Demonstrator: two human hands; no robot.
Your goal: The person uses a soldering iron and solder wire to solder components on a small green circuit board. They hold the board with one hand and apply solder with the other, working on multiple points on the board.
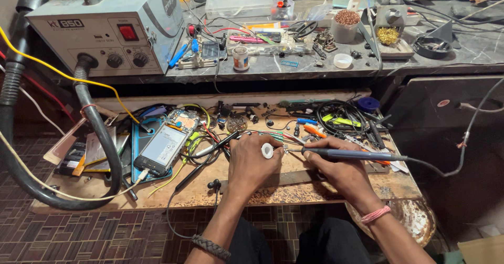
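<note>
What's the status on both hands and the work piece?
Left hand pinching a small white spool. Right hand gripping the soldering iron, tip by the spool. Loose wires crowd the board.

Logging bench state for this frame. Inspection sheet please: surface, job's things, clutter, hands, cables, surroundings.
Surface: scorched wooden board, crowded.
Job's things: soldering iron, small white spool, opened phone to the left.
Clutter: tweezers, screwdrivers and small parts along the board's back edge.
Hands: left hand pinches the spool; right hand grips the iron.
Cables: yellow wire, black hose, iron's cord trailing right.
Surroundings: grey rework station on a stone shelf; tiled floor.
</note>
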